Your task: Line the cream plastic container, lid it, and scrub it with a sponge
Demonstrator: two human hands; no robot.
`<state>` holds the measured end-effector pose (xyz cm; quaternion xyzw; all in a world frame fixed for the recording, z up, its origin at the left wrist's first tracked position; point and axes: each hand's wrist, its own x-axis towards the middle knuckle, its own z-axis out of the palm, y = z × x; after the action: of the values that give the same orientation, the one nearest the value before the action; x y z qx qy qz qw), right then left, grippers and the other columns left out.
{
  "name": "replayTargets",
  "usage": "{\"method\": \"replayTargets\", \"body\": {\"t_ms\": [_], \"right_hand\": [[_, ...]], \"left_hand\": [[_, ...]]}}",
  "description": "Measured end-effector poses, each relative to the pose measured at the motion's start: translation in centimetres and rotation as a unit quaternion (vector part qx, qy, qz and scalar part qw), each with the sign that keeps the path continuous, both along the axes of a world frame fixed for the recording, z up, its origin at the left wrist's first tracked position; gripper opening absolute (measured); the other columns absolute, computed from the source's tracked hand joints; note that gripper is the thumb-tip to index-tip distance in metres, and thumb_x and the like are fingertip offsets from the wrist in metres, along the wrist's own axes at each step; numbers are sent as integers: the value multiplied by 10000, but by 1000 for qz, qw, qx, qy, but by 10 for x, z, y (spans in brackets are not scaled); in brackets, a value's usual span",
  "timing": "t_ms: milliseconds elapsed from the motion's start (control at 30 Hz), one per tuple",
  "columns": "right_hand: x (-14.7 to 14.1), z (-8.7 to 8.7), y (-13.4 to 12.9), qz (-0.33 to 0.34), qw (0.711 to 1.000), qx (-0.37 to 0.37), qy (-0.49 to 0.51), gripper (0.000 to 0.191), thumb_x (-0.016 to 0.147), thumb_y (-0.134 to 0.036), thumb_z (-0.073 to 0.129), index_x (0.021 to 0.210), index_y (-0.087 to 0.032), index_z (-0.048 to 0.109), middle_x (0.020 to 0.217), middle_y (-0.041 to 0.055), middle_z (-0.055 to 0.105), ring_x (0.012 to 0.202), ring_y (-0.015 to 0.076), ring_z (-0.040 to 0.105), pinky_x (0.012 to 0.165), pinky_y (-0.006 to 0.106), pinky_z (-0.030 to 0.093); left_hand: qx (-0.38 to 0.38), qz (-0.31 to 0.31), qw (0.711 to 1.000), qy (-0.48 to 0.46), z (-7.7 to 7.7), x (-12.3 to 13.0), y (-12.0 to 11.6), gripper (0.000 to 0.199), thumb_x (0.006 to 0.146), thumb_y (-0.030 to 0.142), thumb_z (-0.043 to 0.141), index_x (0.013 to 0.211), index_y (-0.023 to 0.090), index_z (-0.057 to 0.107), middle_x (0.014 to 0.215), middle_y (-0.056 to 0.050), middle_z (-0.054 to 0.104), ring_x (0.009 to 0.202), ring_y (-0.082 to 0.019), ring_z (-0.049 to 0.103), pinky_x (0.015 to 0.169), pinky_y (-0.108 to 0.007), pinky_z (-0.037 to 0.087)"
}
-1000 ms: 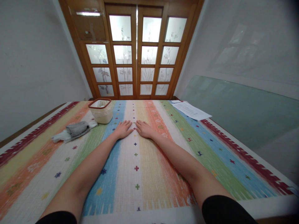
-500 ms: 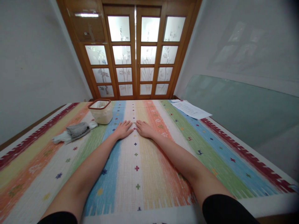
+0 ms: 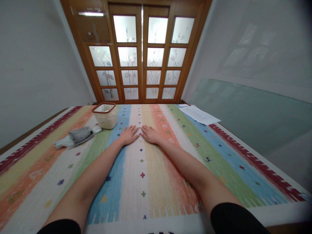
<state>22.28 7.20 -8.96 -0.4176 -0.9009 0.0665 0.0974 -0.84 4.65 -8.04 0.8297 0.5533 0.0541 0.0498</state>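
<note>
Midway between the left and right edges of the large striped, multicoloured cloth [image 3: 161, 182], towards its far edge, two bare hands lie palm down. The left hand [image 3: 129, 135] rests flat on the blue and pale stripes, its fingers straight and slightly apart, the thumb held away from them. The right hand [image 3: 150, 134] lies flat beside it, fingers extended with slim gaps between them, reaching over the small printed crosses. The fingertips of the two hands point inwards and come near each other. Neither hand holds anything; both touch the cloth, which spreads over the table under both forearms, its jagged dark red bands along the left and right edges.

Near the far edge, left of centre, stands an upright squarish pale bin with a reddish-brown rim [image 3: 107, 119], a whitish liner inside. Just beside it, towards the left edge, a grey knitted piece [image 3: 81, 135] lies around a crumpled white cloth [image 3: 63, 142]. By the far right corner, white printed sheets [image 3: 200, 115] lie flat, their text too small to read. At the near right corner is a small pale item [image 3: 306, 197], too blurred to identify. Beyond the far edge stand wooden doors with frosted panes [image 3: 142, 52].
</note>
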Motion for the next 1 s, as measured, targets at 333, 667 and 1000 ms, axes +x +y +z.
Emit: {"method": "replayTargets", "body": {"t_ms": [333, 667, 1000], "right_hand": [[0, -2, -1, -6, 1000, 4, 1, 793, 1059, -631, 279, 1665, -121, 321, 1749, 168, 221, 1646, 320, 137, 1327, 538, 118], [-1, 5, -6, -23, 997, 46, 61, 705, 1093, -549, 252, 1599, -91, 430, 1737, 203, 249, 1625, 318, 233, 1296, 503, 250], [0, -5, 3, 9, 1000, 11, 14, 757, 1088, -604, 187, 1640, -123, 379, 1716, 173, 321, 1620, 304, 253, 1307, 536, 205]], "left_hand": [[0, -2, 1000, 1, -2, -2, 3, 606, 1091, 471, 273, 1648, 249, 362, 1752, -94, 262, 1624, -317, 240, 1298, -605, 184], [23, 7, 1000, -2, -3, -1, 2, 652, 1084, 473, 281, 1659, 169, 321, 1762, -107, 216, 1634, -325, 202, 1306, -584, 183], [-3, 12, 1000, 13, -6, -2, 5, 672, 1086, 478, 248, 1661, 134, 301, 1754, -144, 220, 1637, -326, 197, 1303, -583, 185]]}}
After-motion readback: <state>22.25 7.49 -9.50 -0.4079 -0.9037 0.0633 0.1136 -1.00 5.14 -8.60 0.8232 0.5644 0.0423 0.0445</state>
